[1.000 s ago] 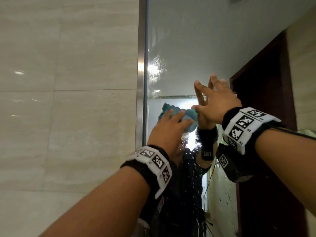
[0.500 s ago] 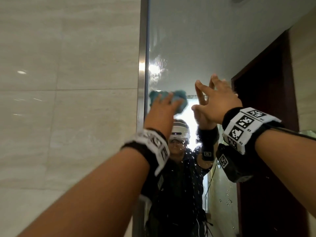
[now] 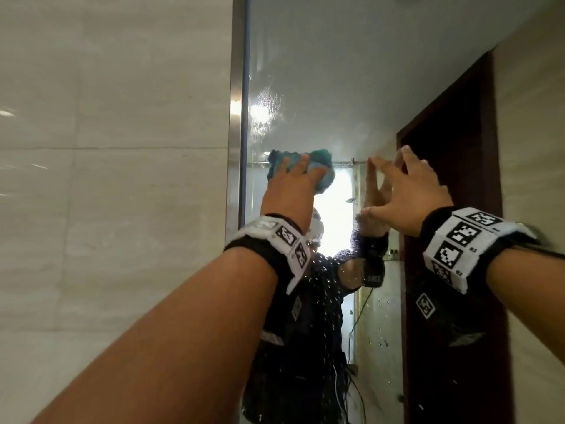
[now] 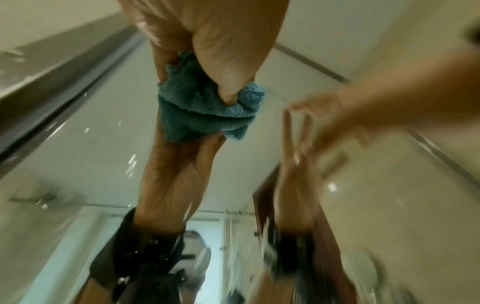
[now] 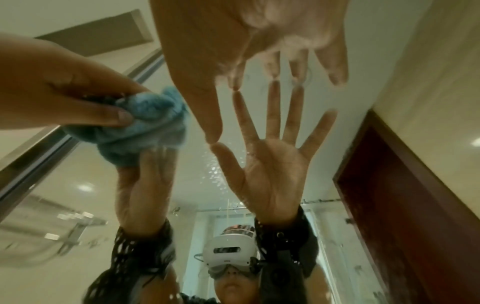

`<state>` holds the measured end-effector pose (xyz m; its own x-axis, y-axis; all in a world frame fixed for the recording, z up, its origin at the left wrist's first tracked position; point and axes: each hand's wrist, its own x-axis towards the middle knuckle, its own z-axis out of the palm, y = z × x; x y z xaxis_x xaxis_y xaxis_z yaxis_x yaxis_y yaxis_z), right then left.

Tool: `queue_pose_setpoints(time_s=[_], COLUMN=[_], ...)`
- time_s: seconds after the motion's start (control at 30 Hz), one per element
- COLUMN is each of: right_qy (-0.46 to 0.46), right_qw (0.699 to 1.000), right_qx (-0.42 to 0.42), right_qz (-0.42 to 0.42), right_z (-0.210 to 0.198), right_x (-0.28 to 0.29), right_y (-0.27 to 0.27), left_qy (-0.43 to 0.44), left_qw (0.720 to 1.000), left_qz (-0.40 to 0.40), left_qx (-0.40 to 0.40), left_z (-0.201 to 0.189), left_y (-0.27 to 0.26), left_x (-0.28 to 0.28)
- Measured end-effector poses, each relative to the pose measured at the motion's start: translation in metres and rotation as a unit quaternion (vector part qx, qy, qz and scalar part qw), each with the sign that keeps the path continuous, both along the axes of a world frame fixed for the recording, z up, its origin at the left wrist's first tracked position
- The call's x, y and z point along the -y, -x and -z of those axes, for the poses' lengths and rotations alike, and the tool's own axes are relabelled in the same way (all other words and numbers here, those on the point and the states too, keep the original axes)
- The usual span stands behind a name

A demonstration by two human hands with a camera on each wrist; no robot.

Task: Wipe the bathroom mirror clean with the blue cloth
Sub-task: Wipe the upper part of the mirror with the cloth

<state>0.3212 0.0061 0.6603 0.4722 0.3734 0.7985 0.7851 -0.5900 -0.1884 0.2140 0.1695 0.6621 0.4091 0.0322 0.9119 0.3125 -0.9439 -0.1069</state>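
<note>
Both arms raised; left hand (image 3: 290,191) clenched, right hand (image 3: 409,194) flat (fingers spread).

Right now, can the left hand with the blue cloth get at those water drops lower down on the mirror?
Probably yes. The left hand presses the blue cloth on the mirror, and the water drops sit lower on the same glass. Nothing blocks the way down; the right hand, fingertips on the glass, is off to the side.

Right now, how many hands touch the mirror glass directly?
1: the right hand, fingers spread, fingertips on the mirror. The left hand presses the blue cloth against the glass instead.
</note>
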Motion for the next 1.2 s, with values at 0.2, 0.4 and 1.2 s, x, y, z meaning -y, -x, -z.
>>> queue_pose_setpoints(time_s=[0.2,0.4,1.2], right_qy=[-0.011,0.004,0.011], right_qw=[0.999,0.999,0.999], right_qx=[-0.011,-0.003,0.018], right_qz=[-0.030,-0.033,-0.028], right_z=[0.001,0.000,0.001], right_x=[-0.001,0.001,0.001], right_y=[-0.012,-0.017,-0.018], left_qy=[-0.033,-0.047,-0.052], left_qw=[0.999,0.999,0.998], left_qz=[-0.015,0.023,0.024], left_qx=[0.015,0.007,-0.038], left_z=[0.020,0.000,0.053], left_y=[-0.016,-0.010,-0.031], left_x=[0.028,0.030,0.039])
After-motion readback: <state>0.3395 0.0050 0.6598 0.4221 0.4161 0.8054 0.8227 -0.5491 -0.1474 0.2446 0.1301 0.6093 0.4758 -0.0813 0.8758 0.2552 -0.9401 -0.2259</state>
